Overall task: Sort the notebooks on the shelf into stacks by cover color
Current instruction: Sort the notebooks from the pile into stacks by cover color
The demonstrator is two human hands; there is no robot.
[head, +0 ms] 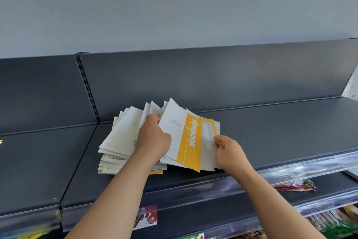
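Note:
A fanned pile of thin A5 notebooks (120,138) lies on the dark grey shelf (271,132), mostly showing white backs. My left hand (153,138) reaches into the pile, its fingers curled between the white notebooks and a notebook with a yellow band (186,138), which stands tilted up. A second yellow-banded notebook (210,128) lies behind it. My right hand (226,149) pinches the right edge of these yellow notebooks. A blue and yellow cover edge (157,171) shows at the bottom of the pile.
The shelf's dark back panel (193,84) rises behind the pile, with a slotted upright (88,87) at the left. A clear price strip (290,173) runs along the front edge. Packaged goods (296,187) lie on the lower shelves.

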